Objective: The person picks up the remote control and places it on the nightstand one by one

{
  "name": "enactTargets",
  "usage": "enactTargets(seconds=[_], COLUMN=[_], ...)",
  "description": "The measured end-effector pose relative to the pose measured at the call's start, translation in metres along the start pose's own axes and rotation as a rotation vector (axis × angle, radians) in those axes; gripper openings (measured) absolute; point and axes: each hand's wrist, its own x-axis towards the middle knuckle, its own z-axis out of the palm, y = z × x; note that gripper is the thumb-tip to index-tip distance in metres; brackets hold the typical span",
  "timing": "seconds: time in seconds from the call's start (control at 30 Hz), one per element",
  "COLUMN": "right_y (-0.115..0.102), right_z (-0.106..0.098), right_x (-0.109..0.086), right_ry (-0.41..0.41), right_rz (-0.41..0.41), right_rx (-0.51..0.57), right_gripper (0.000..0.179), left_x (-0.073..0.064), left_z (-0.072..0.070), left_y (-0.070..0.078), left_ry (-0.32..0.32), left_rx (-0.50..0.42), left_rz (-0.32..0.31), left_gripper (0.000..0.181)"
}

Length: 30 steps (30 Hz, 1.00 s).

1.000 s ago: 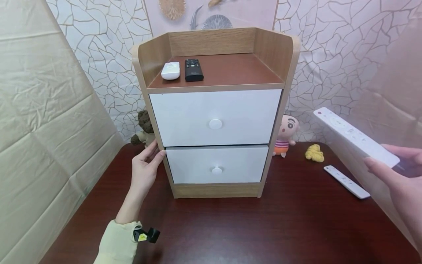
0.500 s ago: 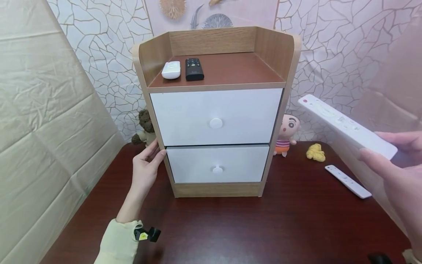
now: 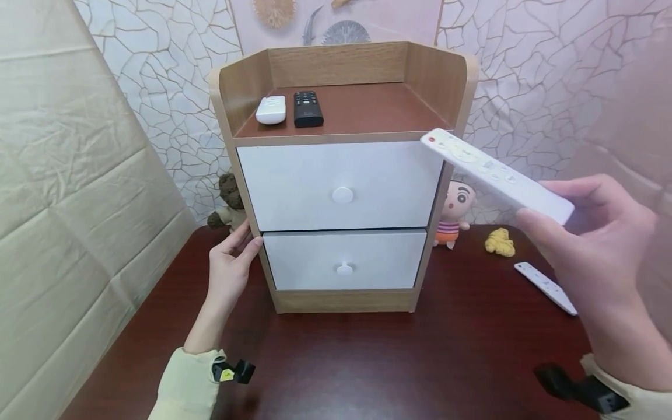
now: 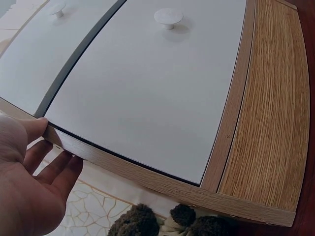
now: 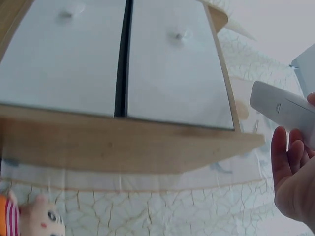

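My right hand (image 3: 604,239) pinches a long white remote control (image 3: 499,175) by its near end, thumb on one side and fingers on the other. The remote's far tip overlaps the upper drawer's right corner in the head view; the right wrist view shows its plain back (image 5: 280,105). On the other side, my left hand (image 3: 231,265) grips the left side edge of the wooden cabinet (image 3: 343,302), thumb at the front and fingers behind, level with the gap between drawers. Both white drawers, the upper one (image 3: 299,186) and the lower one (image 3: 304,259), are closed.
On the cabinet's top lie a white remote (image 3: 271,111) and a black remote (image 3: 308,109). Another white remote (image 3: 546,287) lies on the dark table (image 3: 336,367) at right, near a yellow object (image 3: 500,242). A plush doll (image 3: 455,210) and brown stuffed toy (image 3: 229,192) sit partly behind the cabinet.
My right hand has carried the white remote leftward and up, from the right edge of the head view toward the cabinet's upper right. The left hand has stayed on the cabinet edge.
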Motion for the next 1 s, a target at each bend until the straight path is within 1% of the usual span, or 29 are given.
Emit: enactTargets(seconds=[0.03, 0.1, 0.17, 0.2, 0.3, 0.37, 0.43, 0.53, 0.6, 0.73, 0.8, 0.93, 1.0], right_y=[0.002, 0.006, 0.008, 0.008, 0.011, 0.012, 0.013, 0.013, 0.013, 0.014, 0.016, 0.021, 0.024], right_z=[0.006, 0.018, 0.029, 0.035, 0.052, 0.062, 0.071, 0.086, 0.095, 0.115, 0.124, 0.142, 0.151], right_x=[0.001, 0.005, 0.009, 0.011, 0.018, 0.022, 0.025, 0.030, 0.033, 0.036, 0.038, 0.044, 0.049], right_ry=[-0.018, -0.027, -0.017, -0.013, -0.017, -0.043, -0.048, -0.048, -0.041, -0.062, -0.061, -0.057, -0.050], right_rz=[-0.025, -0.054, -0.043, -0.040, -0.047, -0.081, -0.097, -0.115, -0.115, -0.145, -0.165, -0.225, -0.252], right_rx=[-0.007, -0.004, -0.003, -0.025, -0.044, -0.074, -0.112, -0.202, -0.289, -0.424, -0.459, -0.484, -0.515], right_gripper=[0.035, 0.030, 0.025, 0.023, 0.019, 0.017, 0.017, 0.016, 0.017, 0.018, 0.020, 0.023, 0.025], left_x=[0.000, 0.001, 0.002, 0.002, 0.002, 0.001, 0.001, 0.001, 0.001, 0.000, 0.000, 0.001, 0.002], left_z=[-0.001, -0.002, -0.002, -0.002, -0.002, -0.003, -0.003, -0.004, -0.004, -0.006, -0.006, -0.004, -0.003], left_y=[0.000, 0.000, 0.000, 0.000, 0.000, 0.000, 0.000, 0.001, 0.001, 0.001, 0.001, -0.002, -0.002], left_ry=[0.002, 0.000, -0.008, -0.010, -0.011, -0.009, -0.007, -0.009, -0.008, -0.003, 0.000, -0.004, -0.008], left_rx=[-0.001, -0.001, -0.005, -0.005, -0.006, -0.005, -0.002, -0.001, -0.001, -0.004, -0.007, -0.015, -0.022], left_rz=[0.000, 0.004, 0.009, 0.010, 0.013, 0.014, 0.015, 0.017, 0.014, 0.008, 0.009, 0.014, 0.019], left_gripper=[0.052, 0.052, 0.052, 0.052, 0.052, 0.052, 0.052, 0.053, 0.053, 0.052, 0.052, 0.052, 0.052])
